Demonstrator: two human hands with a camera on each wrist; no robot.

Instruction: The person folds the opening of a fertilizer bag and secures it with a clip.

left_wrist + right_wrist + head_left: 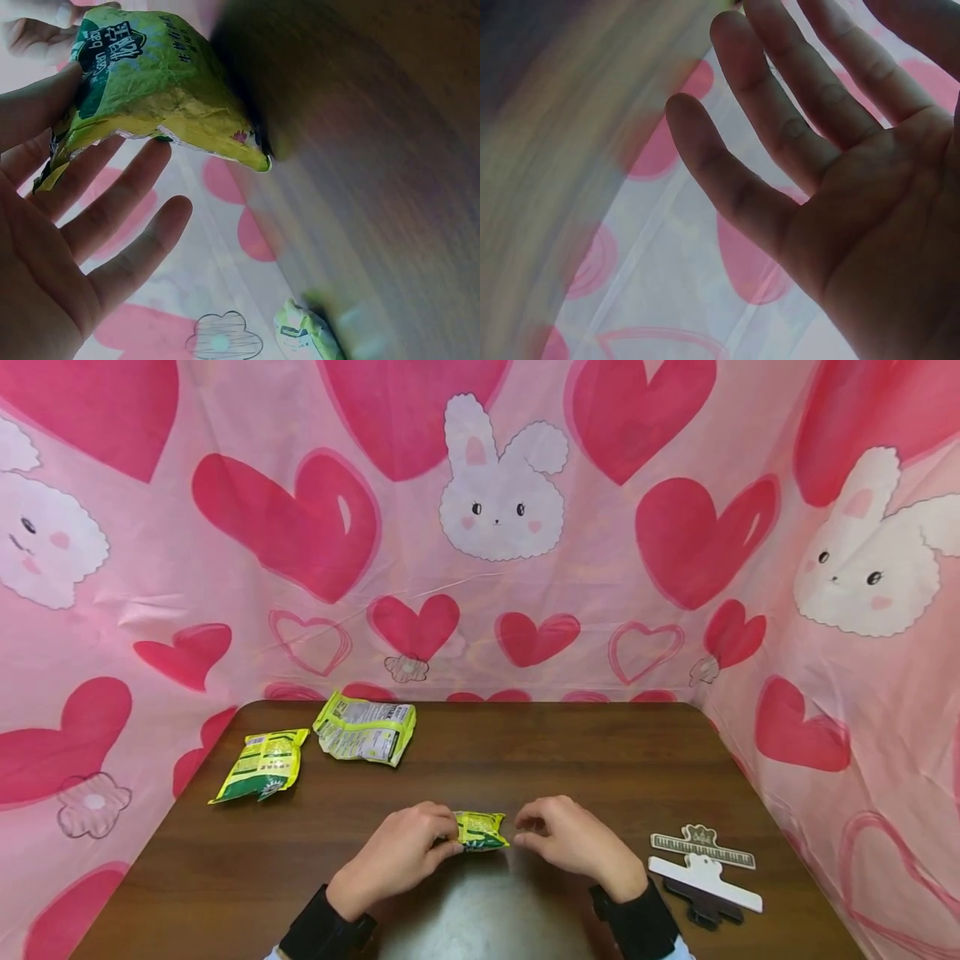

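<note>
Head view: between our two hands, midway between the left and right edges of a brown, wood-grained table (562, 752), is a small yellow-green packet (482, 830). Our left hand (401, 847) pinches its left end, thumb on the printed face. Our right hand (573, 839) holds nothing, fingers spread just off the other end.

We judge the packet light, soft and a little slippery, best taken by its flat ends rather than squeezed at the plump middle. Its film looks glossy and crinkled.

Toward the far left corner lie two larger creased bags (270, 758); by the right edge, flat bar-shaped clips (705, 883). Pink heart-printed cloth (157, 577) hangs around.
</note>
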